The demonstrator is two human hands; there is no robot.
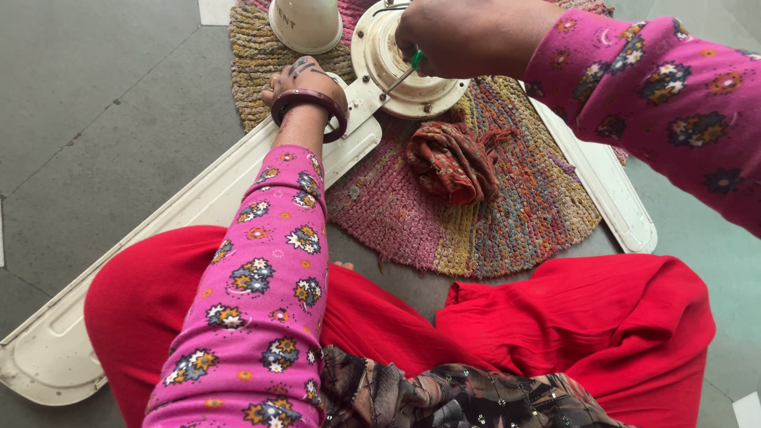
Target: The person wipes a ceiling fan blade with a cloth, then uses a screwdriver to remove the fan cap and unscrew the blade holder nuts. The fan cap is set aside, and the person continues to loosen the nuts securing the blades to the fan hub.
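Two fan blades (182, 214) flank a cream motor hub (400, 67) on the woven mat (476, 214): rigid, likely heavy, best gripped at its rim. Left hand (305, 83) presses the blade root; right hand (468, 36) grips a green-handled screwdriver (403, 73).

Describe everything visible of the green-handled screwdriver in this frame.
The green-handled screwdriver is slim, with a thin metal shaft and a translucent green grip mostly hidden inside the right hand. It slants down to the left, its tip set on the round cream fan motor housing, near where the long cream fan blade joins. The left hand rests beside it, not touching.
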